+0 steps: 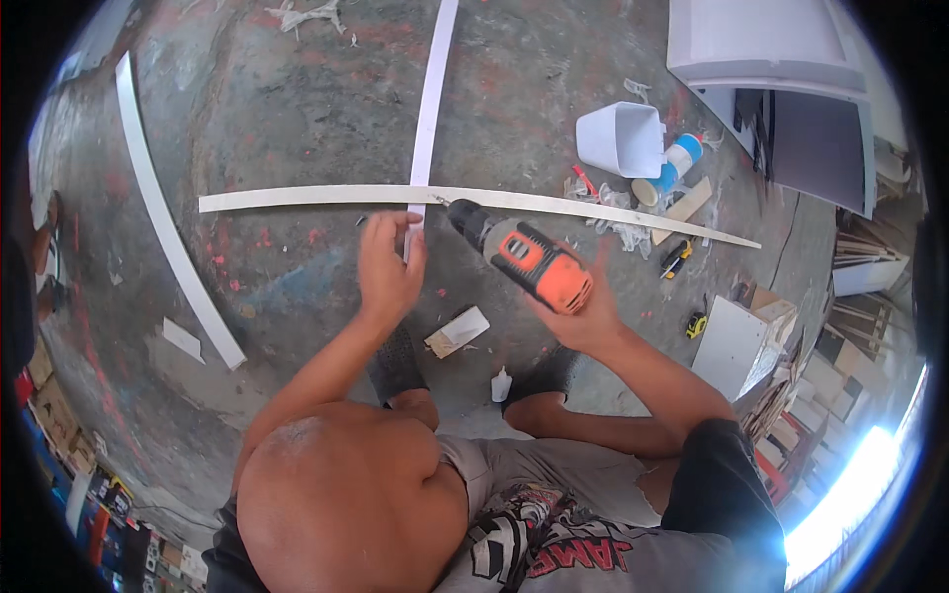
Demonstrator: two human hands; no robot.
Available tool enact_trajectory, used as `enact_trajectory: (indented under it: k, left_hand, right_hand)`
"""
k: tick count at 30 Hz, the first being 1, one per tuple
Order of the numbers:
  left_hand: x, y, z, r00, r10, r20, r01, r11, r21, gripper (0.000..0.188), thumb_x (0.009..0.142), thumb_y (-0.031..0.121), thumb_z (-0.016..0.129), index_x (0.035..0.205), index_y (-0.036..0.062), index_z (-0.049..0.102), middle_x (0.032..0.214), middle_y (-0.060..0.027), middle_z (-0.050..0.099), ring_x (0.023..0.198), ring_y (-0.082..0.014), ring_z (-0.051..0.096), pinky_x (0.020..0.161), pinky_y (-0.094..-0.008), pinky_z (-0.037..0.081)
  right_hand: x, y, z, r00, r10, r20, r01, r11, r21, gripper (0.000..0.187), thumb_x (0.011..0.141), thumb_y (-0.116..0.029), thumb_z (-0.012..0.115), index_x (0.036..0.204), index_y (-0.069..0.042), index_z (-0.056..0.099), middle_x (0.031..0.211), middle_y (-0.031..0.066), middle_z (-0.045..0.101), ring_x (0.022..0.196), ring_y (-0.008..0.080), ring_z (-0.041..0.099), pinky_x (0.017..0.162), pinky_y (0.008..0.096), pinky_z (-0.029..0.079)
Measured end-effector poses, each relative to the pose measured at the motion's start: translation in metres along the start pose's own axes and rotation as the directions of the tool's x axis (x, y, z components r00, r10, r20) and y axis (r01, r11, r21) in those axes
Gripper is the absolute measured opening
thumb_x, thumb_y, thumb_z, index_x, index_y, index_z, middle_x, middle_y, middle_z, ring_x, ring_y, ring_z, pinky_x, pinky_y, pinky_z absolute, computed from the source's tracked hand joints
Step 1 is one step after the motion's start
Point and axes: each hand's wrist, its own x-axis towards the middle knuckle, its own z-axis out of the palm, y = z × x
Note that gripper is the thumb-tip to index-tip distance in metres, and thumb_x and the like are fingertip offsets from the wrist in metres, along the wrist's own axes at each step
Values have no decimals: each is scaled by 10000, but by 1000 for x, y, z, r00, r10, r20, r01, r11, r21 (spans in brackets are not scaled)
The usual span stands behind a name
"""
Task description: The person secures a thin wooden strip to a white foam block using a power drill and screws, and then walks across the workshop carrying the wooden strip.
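My right hand (583,321) grips an orange and black cordless drill (534,262), its bit pointing at the crossing of two pale strips. One long strip (306,196) lies crosswise on the floor. A second long white strip (428,109) runs away from me and meets it there. Just on the near side of the crossing, my left hand (388,267) curls its fingers and thumb about the short near end of that second strip. A small dark piece (361,220) shows beside its fingertips; I cannot make out what it is.
Another white strip (178,222) lies at the left. To the right are a white bin (621,138), a blue-and-white roll (680,158), a utility knife (676,259), a tape measure (696,324) and a white cabinet (771,69). A small bottle (501,383) stands between my feet, near a small block (457,331).
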Motion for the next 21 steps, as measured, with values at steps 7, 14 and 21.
enact_trajectory:
  k: [7,14,21]
  left_hand:
    - [58,-27,-11,855,518,38,-499,800,332,370,783,126,791,1135,139,679,1103,-58,628,1123,-275,580,1079,-485,349]
    - [60,-35,-12,912,402,82,-410,882,231,290,794,150,789,1071,155,702,1063,-17,647,1081,-232,578,1045,-441,339]
    - [61,-33,-14,928,355,113,-372,899,229,288,794,141,787,1070,164,707,1063,-15,657,1069,-232,578,1018,-420,339]
  right_hand:
    - [19,-32,-7,996,94,-11,-94,958,-270,509,846,-274,738,1298,-104,576,996,121,734,1019,347,686,1117,599,271]
    - [28,-47,2,996,77,-36,-84,962,-261,399,865,-330,703,1183,-97,646,962,145,730,1008,372,676,1083,650,262]
    - [31,-50,3,999,-29,-36,15,943,-334,348,855,-254,724,1137,-61,656,930,150,722,916,363,684,902,448,484]
